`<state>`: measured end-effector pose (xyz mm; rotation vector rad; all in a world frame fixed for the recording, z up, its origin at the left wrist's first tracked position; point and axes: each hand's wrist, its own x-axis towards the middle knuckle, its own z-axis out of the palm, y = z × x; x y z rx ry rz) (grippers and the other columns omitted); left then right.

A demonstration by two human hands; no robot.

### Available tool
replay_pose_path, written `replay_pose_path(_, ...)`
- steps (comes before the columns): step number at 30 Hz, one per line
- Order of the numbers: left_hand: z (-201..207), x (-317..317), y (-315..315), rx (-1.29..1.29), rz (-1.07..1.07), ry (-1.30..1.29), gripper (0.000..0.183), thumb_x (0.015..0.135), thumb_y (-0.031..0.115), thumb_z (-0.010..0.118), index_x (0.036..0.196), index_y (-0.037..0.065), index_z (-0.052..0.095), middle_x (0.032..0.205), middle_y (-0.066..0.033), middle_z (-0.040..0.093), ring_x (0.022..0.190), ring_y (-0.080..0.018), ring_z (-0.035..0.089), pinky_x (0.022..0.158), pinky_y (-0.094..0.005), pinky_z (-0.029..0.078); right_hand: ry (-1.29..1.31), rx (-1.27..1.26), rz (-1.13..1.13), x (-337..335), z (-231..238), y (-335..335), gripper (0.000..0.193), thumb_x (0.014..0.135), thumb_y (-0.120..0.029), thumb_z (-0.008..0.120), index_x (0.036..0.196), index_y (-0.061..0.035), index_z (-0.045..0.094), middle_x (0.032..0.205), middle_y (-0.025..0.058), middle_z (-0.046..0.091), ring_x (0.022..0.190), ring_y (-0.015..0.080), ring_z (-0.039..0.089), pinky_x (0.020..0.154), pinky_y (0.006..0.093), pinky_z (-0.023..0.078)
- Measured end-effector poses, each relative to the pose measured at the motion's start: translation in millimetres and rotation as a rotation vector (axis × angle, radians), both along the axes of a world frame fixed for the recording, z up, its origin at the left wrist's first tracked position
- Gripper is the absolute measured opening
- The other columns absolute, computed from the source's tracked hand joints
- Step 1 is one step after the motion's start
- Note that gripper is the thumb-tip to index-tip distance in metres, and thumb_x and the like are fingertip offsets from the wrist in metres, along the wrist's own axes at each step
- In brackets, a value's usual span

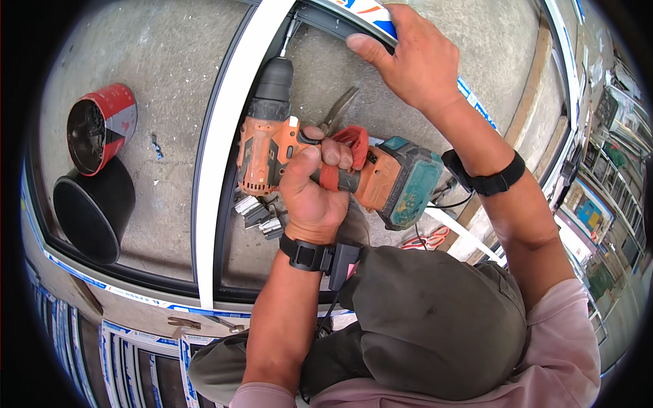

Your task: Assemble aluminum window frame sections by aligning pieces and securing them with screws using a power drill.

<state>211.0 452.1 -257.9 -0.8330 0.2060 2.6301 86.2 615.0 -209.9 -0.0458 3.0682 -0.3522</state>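
Note:
My left hand (pixel 316 187) is wrapped round the handle of an orange and black cordless drill (pixel 262 149). Its teal battery (pixel 415 183) sticks out to the right, and red cloth is tied about the grip. The long driver bit (pixel 290 37) points away from me into the far corner of a framed section, beside a white bar (pixel 235 95). Where the bit's tip meets the corner is too small to make out. My right hand (pixel 425 64) grips the far rail of the metal frame (pixel 340 24), thumb on the near side, fingertips partly hidden.
Left of the white bar, a red can (pixel 119 115) touches a black cylindrical container (pixel 102 211). Metal brackets (pixel 257 214), a dark blade-like tool (pixel 340 109) and red-handled scissors (pixel 432 238) lie near the drill. Pliers (pixel 183 323) and more frames (pixel 122 353) are at the lower left.

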Motion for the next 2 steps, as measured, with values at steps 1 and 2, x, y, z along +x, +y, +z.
replay_pose_path(1,0.1,0.1,0.8,0.009,0.003,0.0,0.027,0.083,0.018,0.06,0.106,0.008,0.053,0.074,-0.0058,0.054,0.074,-0.0222,0.052,0.076,-0.0384,0.043,-0.016,0.013,-0.003,-0.1,0.6,-0.4,0.055,0.081,-0.051,0.064,0.107,-0.0037,0.055,0.093,0.0184,0.062,0.089,0.0378,0.061,0.075,0.0467,0.048)
replay_pose_path(2,0.4,0.0,1.2,0.016,0.002,-0.005,0.028,0.082,0.019,0.061,0.107,0.008,0.054,0.074,-0.0061,0.054,0.074,-0.0225,0.052,0.076,-0.0389,0.043,-0.016,0.013,-0.004,0.0,0.8,0.6,0.055,0.081,-0.051,0.064,0.107,-0.0037,0.055,0.093,0.0184,0.062,0.089,0.0378,0.061,0.075,0.0467,0.048)
